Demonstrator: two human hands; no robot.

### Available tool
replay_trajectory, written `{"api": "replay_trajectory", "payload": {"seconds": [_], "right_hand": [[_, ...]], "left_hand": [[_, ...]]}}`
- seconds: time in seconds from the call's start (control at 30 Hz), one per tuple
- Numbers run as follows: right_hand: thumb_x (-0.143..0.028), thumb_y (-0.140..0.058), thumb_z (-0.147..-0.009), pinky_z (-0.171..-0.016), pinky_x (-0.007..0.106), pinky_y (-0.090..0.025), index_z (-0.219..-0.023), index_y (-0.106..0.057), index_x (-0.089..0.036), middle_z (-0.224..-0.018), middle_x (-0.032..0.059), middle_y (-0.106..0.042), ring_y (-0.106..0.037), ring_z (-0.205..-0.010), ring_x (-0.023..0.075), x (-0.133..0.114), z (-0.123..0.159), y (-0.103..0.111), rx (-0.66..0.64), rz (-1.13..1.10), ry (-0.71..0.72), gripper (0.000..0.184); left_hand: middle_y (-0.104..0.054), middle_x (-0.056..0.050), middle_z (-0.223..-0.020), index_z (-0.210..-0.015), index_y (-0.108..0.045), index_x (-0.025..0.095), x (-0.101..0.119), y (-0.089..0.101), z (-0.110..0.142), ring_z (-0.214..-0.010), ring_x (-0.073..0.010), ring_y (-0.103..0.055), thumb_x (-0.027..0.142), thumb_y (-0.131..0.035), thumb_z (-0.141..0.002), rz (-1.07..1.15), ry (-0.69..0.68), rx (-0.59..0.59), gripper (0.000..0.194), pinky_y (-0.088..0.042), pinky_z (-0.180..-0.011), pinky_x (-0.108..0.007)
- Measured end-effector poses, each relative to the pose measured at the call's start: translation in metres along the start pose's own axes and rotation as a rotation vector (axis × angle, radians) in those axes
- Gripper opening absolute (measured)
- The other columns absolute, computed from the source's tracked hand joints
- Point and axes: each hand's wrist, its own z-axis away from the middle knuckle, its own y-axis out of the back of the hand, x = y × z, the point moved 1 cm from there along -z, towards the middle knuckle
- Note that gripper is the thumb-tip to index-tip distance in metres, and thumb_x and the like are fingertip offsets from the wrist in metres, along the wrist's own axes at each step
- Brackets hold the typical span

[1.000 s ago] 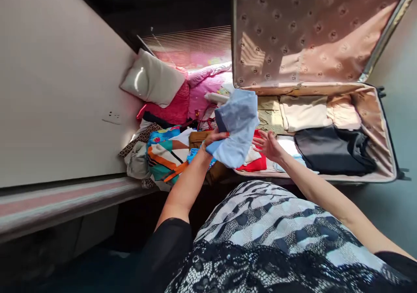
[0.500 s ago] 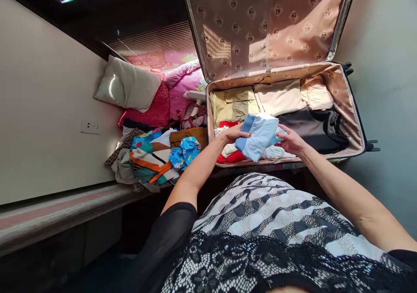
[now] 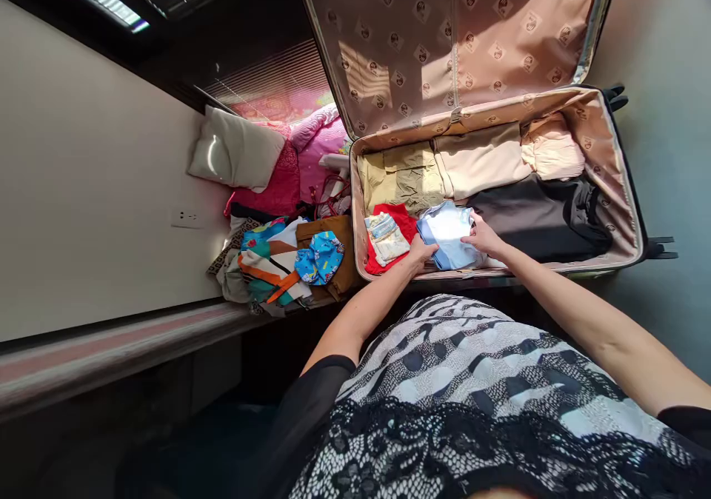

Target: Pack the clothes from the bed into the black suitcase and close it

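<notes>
A folded light-blue garment (image 3: 449, 234) lies in the front middle of the open suitcase (image 3: 358, 258). My left hand (image 3: 423, 250) holds its left edge, thumb on top and the other fingers partly hidden. At the opposite edge my right hand (image 3: 484, 235) pinches the cloth. To the left are a red folded cloth (image 3: 404, 220) and a small cream printed garment (image 3: 387, 241) on top of it. Black folded clothing (image 3: 536, 218) fills the space to the right.
Behind lie khaki clothing (image 3: 400, 177), beige folded cloth (image 3: 483, 160) and a peach garment (image 3: 552, 147). The suitcase lid (image 3: 422, 47) stands raised. Left of the case are a blue printed cloth bundle (image 3: 321, 258), piled clothes (image 3: 266, 262) and a pillow (image 3: 236, 147).
Both hands have lowered the light-blue garment from above the suitcase onto its contents. The cream garment and red cloth show more fully. The view has shifted slightly.
</notes>
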Motion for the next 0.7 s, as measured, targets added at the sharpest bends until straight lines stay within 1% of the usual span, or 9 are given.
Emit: {"api": "replay_trajectory", "payload": {"seconds": [0.1,0.23,0.3,0.37,0.4,0.47,0.57,0.63,0.7], "right_hand": [[-0.021,-0.078,-0.081,-0.085,0.034,-0.056,-0.171,-0.043,-0.008,-0.102,0.0081,-0.074,-0.068,-0.089,0.0244,0.000,0.006,-0.006,-0.031,0.195,0.056,0.098],[-0.029,-0.072,-0.094,-0.099,0.044,-0.056,-0.167,-0.049,-0.008,-0.125,0.0235,-0.075,-0.070,-0.111,0.0368,-0.008,0.020,-0.009,-0.087,0.521,0.133,0.079],[-0.039,-0.072,-0.098,-0.102,0.051,-0.054,-0.167,-0.051,-0.011,-0.145,0.0312,-0.066,-0.064,-0.126,0.0450,-0.014,0.027,-0.009,-0.035,0.689,0.248,0.077],[-0.045,-0.073,-0.099,-0.105,0.055,-0.053,-0.170,-0.051,-0.018,-0.162,0.0311,-0.054,-0.058,-0.136,0.0496,-0.021,0.029,-0.012,-0.023,0.784,0.406,0.079],[-0.045,-0.074,-0.099,-0.107,0.055,-0.052,-0.171,-0.051,-0.021,-0.164,0.0293,-0.052,-0.058,-0.137,0.0492,-0.024,0.029,-0.016,-0.067,0.803,0.472,0.079],[-0.042,-0.077,-0.098,-0.108,0.052,-0.053,-0.171,-0.053,-0.025,-0.154,0.0260,-0.059,-0.063,-0.130,0.0441,-0.028,0.025,-0.025,-0.231,0.821,0.541,0.079],[-0.039,-0.084,-0.093,-0.106,0.046,-0.054,-0.164,-0.062,-0.024,-0.135,0.0219,-0.067,-0.069,-0.120,0.0386,-0.031,0.015,-0.040,-0.430,0.855,0.528,0.076],[-0.038,-0.087,-0.090,-0.103,0.043,-0.055,-0.159,-0.067,-0.021,-0.132,0.0218,-0.068,-0.070,-0.119,0.0382,-0.031,0.008,-0.046,-0.455,0.866,0.496,0.074],[-0.037,-0.087,-0.090,-0.101,0.042,-0.056,-0.155,-0.070,-0.018,-0.129,0.0223,-0.068,-0.072,-0.116,0.0378,-0.029,0.002,-0.047,-0.445,0.851,0.463,0.069]], "left_hand": [[-0.069,-0.028,-0.149,-0.160,-0.050,0.010,0.011,0.009,0.001,-0.138,-0.0368,-0.069,0.010,-0.085,-0.075,-0.192,-0.019,0.102,0.091,-0.052,-0.118,-0.043],[-0.061,-0.031,-0.156,-0.172,-0.037,0.009,0.012,0.023,0.020,-0.146,-0.0417,-0.063,0.010,-0.078,-0.085,-0.462,-0.187,0.080,0.097,-0.044,-0.126,-0.050],[-0.055,-0.030,-0.161,-0.171,-0.043,0.012,0.008,0.032,0.033,-0.150,-0.0433,-0.057,0.012,-0.074,-0.090,-0.641,-0.318,0.034,0.087,-0.041,-0.129,-0.054],[-0.050,-0.028,-0.164,-0.161,-0.055,0.015,0.004,0.046,0.043,-0.152,-0.0436,-0.052,0.014,-0.071,-0.093,-0.783,-0.422,0.020,0.070,-0.039,-0.130,-0.056],[-0.049,-0.027,-0.165,-0.155,-0.060,0.016,0.002,0.054,0.045,-0.152,-0.0437,-0.051,0.014,-0.070,-0.095,-0.832,-0.442,0.032,0.062,-0.038,-0.130,-0.056],[-0.051,-0.026,-0.163,-0.145,-0.067,0.016,0.001,0.075,0.045,-0.151,-0.0443,-0.050,0.014,-0.069,-0.095,-0.906,-0.410,0.067,0.049,-0.037,-0.131,-0.057],[-0.057,-0.025,-0.157,-0.131,-0.075,0.015,0.000,0.102,0.033,-0.148,-0.0453,-0.053,0.013,-0.070,-0.093,-0.918,-0.281,0.067,0.038,-0.036,-0.132,-0.057],[-0.062,-0.023,-0.150,-0.122,-0.079,0.016,0.000,0.114,0.023,-0.144,-0.0435,-0.057,0.015,-0.070,-0.093,-0.825,-0.232,0.059,0.030,-0.037,-0.133,-0.054],[-0.069,-0.020,-0.138,-0.116,-0.081,0.019,0.002,0.121,0.014,-0.140,-0.0402,-0.061,0.018,-0.070,-0.094,-0.698,-0.231,0.085,0.024,-0.039,-0.132,-0.051]]}}
